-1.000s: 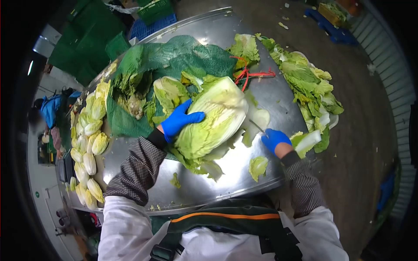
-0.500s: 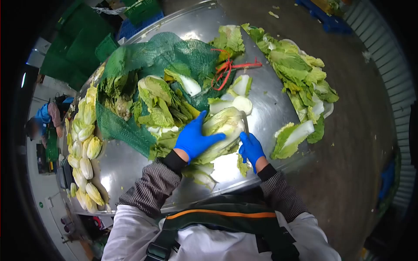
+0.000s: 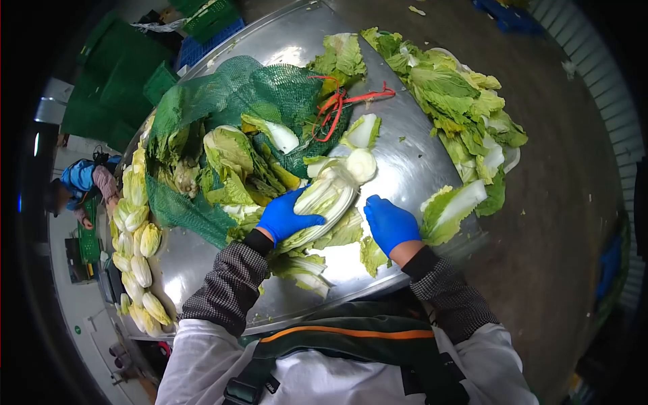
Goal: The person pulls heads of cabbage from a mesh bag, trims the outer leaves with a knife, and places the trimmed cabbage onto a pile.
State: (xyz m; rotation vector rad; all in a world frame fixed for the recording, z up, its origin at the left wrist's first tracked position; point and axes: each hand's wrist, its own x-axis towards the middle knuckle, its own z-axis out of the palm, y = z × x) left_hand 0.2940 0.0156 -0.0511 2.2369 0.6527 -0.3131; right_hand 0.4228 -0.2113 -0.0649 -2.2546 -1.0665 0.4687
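A napa cabbage point(image 3: 329, 196) lies at a slant on the metal table, its white base end up and to the right. My left hand point(image 3: 287, 217), in a blue glove, is closed around its leafy side. My right hand point(image 3: 391, 226), gloved in blue too, is apart from the cabbage on its right. Its fingers are curled, and whatever they hold is hidden. Touching the cabbage's base is a round white cut piece point(image 3: 362, 166). A loose leaf point(image 3: 364, 131) sits just beyond it, and more leaves point(image 3: 304, 273) lie below my left hand.
A green mesh bag point(image 3: 236, 88) with cabbages and a red tie point(image 3: 334, 104) spreads across the table point(image 3: 418, 152). Trimmed cabbages point(image 3: 142, 270) line the left edge. Leaves heap in a container point(image 3: 466, 108) at the right. A person in blue point(image 3: 79, 177) stands at the far left.
My right hand has drawn away from the cabbage's base and turned, its fingers now curled. The cabbage, with my left hand on it, has shifted slightly left and shows more white ribs.
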